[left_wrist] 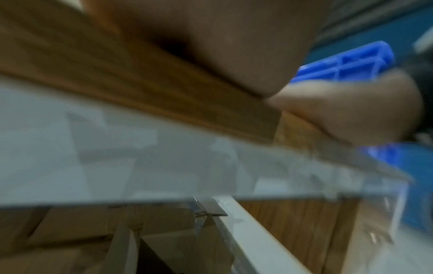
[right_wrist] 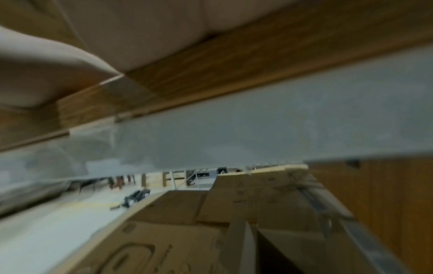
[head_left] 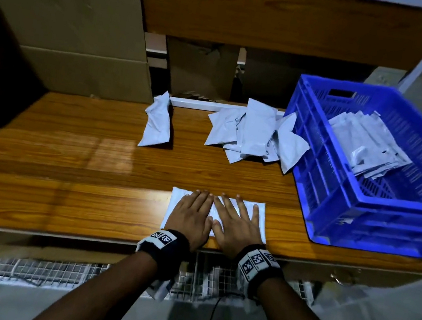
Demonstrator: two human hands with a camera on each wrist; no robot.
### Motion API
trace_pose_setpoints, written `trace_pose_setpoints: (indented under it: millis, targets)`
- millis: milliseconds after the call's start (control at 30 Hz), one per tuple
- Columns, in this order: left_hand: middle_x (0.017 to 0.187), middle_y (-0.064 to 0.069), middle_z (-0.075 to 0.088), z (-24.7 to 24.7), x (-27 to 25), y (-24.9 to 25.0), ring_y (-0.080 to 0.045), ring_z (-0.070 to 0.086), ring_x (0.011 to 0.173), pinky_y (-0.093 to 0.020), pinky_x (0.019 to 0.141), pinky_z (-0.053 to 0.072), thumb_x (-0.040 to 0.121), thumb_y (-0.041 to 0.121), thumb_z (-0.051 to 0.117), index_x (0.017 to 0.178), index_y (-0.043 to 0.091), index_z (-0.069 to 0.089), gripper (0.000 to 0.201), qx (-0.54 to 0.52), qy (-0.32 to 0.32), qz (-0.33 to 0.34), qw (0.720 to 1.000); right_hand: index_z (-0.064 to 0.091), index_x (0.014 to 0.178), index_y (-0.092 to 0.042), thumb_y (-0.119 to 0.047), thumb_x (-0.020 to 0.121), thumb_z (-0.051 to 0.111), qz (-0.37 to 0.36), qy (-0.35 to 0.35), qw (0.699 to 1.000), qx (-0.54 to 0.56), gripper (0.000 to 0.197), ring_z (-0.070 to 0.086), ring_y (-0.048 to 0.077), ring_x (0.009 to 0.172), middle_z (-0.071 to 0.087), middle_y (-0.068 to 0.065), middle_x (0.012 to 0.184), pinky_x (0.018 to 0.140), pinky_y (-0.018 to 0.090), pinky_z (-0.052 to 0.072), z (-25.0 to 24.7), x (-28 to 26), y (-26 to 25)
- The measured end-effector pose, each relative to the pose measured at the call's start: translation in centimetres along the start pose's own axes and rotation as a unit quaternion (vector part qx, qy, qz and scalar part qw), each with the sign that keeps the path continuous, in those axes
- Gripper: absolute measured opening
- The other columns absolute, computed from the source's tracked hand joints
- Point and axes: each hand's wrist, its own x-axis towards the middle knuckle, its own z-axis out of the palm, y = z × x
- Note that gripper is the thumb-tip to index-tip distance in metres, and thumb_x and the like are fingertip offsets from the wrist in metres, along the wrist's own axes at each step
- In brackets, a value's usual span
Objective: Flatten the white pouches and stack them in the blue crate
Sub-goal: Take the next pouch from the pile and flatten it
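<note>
A wooden bench [head_left: 65,164] carries a blue crate [head_left: 362,211] beyond and right of the grip, already holding a stack [head_left: 366,148] of flattened pouches. A heap [head_left: 252,133] and one loose pouch [head_left: 157,123], well beyond the grip, look unflattened. Left hand [head_left: 191,216] and right hand [head_left: 236,226] press flat, fingers straight, on a pouch [head_left: 261,209] at the near edge.

Wooden table [head_left: 94,158] — cardboard boxes [head_left: 66,34] behind

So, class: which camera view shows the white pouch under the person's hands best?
The head view: the white pouch lies flat at the table's near edge, under the left hand and right hand. Both wrist views show only blurred palm, table edge and clutter, not the pouch.
</note>
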Motion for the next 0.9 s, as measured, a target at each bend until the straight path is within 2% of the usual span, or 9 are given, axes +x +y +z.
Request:
trace_pose_setpoints:
  millis: [100, 167, 267, 433, 533, 600, 667, 767, 900]
  targets:
    - [0.164, -0.004, 0.005, -0.8, 0.0, -0.7, -0.021, 0.002, 0.15, -0.037, 0.121, 0.004, 0.103, 0.042, 0.023, 0.156, 0.016, 0.013, 0.059, -0.043, -0.005, 0.013, 0.999, 0.011, 0.156, -0.028, -0.058, 0.091, 0.004, -0.014, -0.01, 0.998, 0.053, 0.072, 0.002, 0.017, 0.151, 0.01, -0.007, 0.163, 0.12, 0.047, -0.004, -0.6, 0.0, 1.0]
    - [0.164, -0.003, 0.006, -1.0, -0.1, -1.2, -0.021, 0.004, 0.15, -0.038, 0.12, 0.004, 0.1, 0.048, 0.016, 0.155, 0.018, 0.016, 0.062, -0.037, 0.001, 0.005, 0.999, 0.014, 0.156, -0.019, -0.054, 0.093, 0.005, 0.013, -0.005, 0.998, 0.06, 0.073, 0.004, 0.018, 0.151, 0.012, 0.0, 0.164, 0.121, 0.042, 0.0, -1.0, -0.1, 2.0]
    - [0.163, -0.001, 0.011, -0.4, -0.3, -1.6, -0.021, 0.003, 0.15, -0.041, 0.12, 0.005, 0.089, 0.057, 0.0, 0.155, 0.022, 0.017, 0.077, -0.027, -0.002, -0.008, 1.0, 0.009, 0.156, -0.021, -0.053, 0.094, 0.006, 0.047, -0.014, 0.999, 0.015, 0.07, -0.002, 0.02, 0.151, 0.004, -0.001, 0.164, 0.12, 0.049, -0.002, -1.0, -0.6, 2.6]
    - [0.162, -0.002, 0.016, 0.4, -0.3, -1.5, -0.024, 0.008, 0.15, -0.042, 0.12, 0.011, 0.091, 0.056, 0.003, 0.154, 0.023, 0.02, 0.073, -0.019, 0.01, -0.02, 1.0, 0.002, 0.156, -0.025, -0.051, 0.099, 0.013, 0.066, -0.026, 0.997, 0.007, 0.064, -0.008, 0.016, 0.15, -0.004, -0.005, 0.164, 0.119, 0.049, -0.008, -0.7, -0.5, 2.5]
    - [0.163, 0.0, 0.01, 0.3, -0.4, -1.6, -0.021, 0.002, 0.15, -0.04, 0.121, 0.006, 0.088, 0.06, -0.002, 0.155, 0.024, 0.014, 0.078, -0.035, 0.002, -0.015, 0.999, 0.0, 0.156, -0.024, -0.057, 0.088, -0.003, 0.051, -0.038, 0.998, 0.002, 0.076, -0.008, 0.017, 0.15, -0.006, -0.005, 0.163, 0.119, 0.05, -0.008, -1.0, -0.5, 2.7]
    - [0.164, 0.002, 0.004, 0.1, -0.6, -2.0, -0.018, -0.003, 0.15, -0.039, 0.121, 0.004, 0.087, 0.062, -0.004, 0.156, 0.023, 0.011, 0.081, -0.058, 0.009, -0.006, 0.998, 0.0, 0.157, -0.022, -0.058, 0.085, -0.008, 0.04, -0.041, 0.998, 0.0, 0.081, -0.008, 0.017, 0.15, -0.008, -0.004, 0.163, 0.12, 0.047, -0.008, -1.2, -0.9, 3.3]
    - [0.164, 0.003, 0.002, -0.2, -0.9, -2.6, -0.016, -0.004, 0.15, -0.037, 0.121, 0.002, 0.088, 0.061, -0.002, 0.156, 0.022, 0.011, 0.079, -0.064, 0.03, -0.008, 0.997, -0.002, 0.156, -0.02, -0.055, 0.094, 0.001, 0.052, -0.045, 0.998, -0.009, 0.071, -0.008, 0.017, 0.15, -0.009, -0.002, 0.163, 0.12, 0.045, -0.007, -1.4, -1.4, 4.4]
    - [0.163, 0.003, 0.006, -0.2, -1.3, -3.7, -0.016, 0.002, 0.15, -0.037, 0.121, 0.004, 0.088, 0.06, -0.003, 0.156, 0.022, 0.012, 0.079, -0.052, 0.031, -0.014, 0.998, -0.006, 0.156, -0.019, -0.05, 0.102, 0.013, 0.078, -0.056, 0.995, -0.026, 0.065, -0.01, 0.017, 0.15, -0.011, -0.002, 0.163, 0.12, 0.051, -0.003, -2.0, -2.2, 5.9]
    - [0.163, 0.005, 0.008, 0.2, -1.6, -4.5, -0.014, 0.004, 0.15, -0.035, 0.12, 0.006, 0.088, 0.062, -0.003, 0.156, 0.025, 0.007, 0.078, -0.066, 0.017, -0.011, 0.998, -0.009, 0.155, -0.021, -0.054, 0.097, 0.005, 0.071, -0.053, 0.995, -0.035, 0.068, -0.011, 0.016, 0.15, -0.012, -0.003, 0.163, 0.12, 0.051, -0.003, -2.1, -2.4, 6.3]
